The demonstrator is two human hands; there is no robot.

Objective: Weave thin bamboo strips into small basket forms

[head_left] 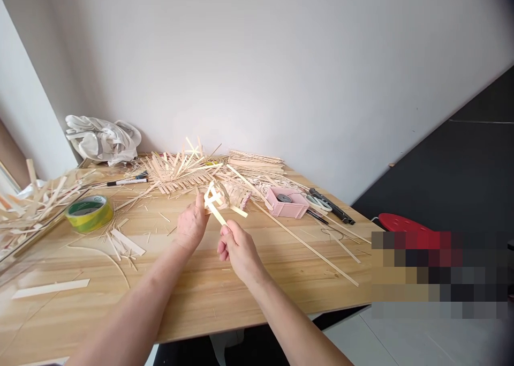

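Observation:
My left hand (191, 224) is closed around the side of a small woven piece (214, 193) made of pale, flat wood or bamboo strips, held just above the table. My right hand (240, 248) pinches the end of one pale strip (217, 215) between thumb and fingers; this strip runs up into the woven piece. Another strip end (240, 211) sticks out to the right, above my right hand. Behind the weave lies a rolled or bundled pale woven item (237, 195), partly covered by it. The fingers of my left hand behind the weave are mostly hidden.
Loose strips (176, 170) pile up at the back of the wooden table (180, 296). Green-yellow tape (89, 214) and a marker (127, 181) lie left. A pink crate (286, 202), white-handled scissors (320, 201) and a black tool (332, 206) are right. A white bag (103, 139) sits back left.

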